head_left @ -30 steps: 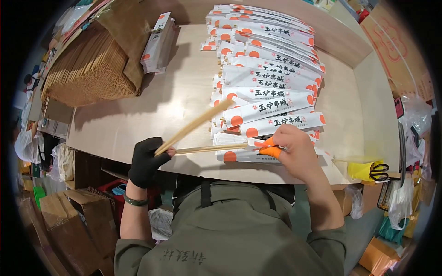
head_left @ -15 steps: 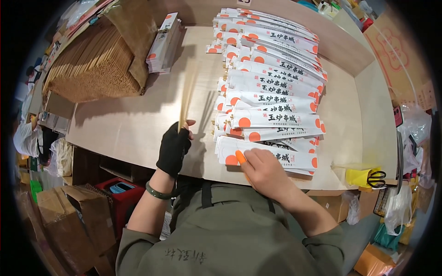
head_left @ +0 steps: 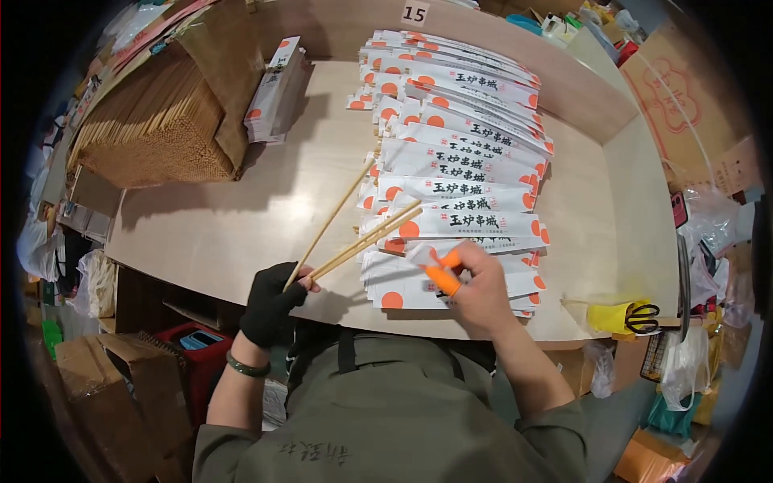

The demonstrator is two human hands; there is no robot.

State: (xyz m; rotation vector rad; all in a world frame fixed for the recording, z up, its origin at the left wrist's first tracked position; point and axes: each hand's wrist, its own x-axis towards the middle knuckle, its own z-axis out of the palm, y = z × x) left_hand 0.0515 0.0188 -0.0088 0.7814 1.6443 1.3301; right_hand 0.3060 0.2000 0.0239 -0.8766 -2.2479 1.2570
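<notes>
My left hand (head_left: 276, 302), in a black fingerless glove, is closed around several wooden chopsticks (head_left: 366, 239), which fan out to the upper right. One chopstick (head_left: 338, 214) splays away from the others. Orange finger covers sit on my right hand (head_left: 481, 290), whose thumb and finger pinch the end of a white paper chopstick sleeve (head_left: 420, 254), partly hidden by the fingers. Beneath lies a stack of flat paper sleeves (head_left: 392, 283) with orange dots. Beyond it, overlapping sleeves (head_left: 483, 221) with chopstick ends poking out at the left form a long row.
A torn cardboard box (head_left: 233, 88) packed with chopsticks (head_left: 153, 133) stands at the table's left. Beside it is a bundle of paper sleeves (head_left: 275, 92). Black-handled scissors (head_left: 642, 319) and a yellow packet (head_left: 609, 317) lie at the right front edge. A low wooden wall (head_left: 475, 32) borders the back.
The chopsticks in my left hand have tipped from upright toward the right and spread apart. My right hand has risen slightly and now lifts a sleeve's end off the stack.
</notes>
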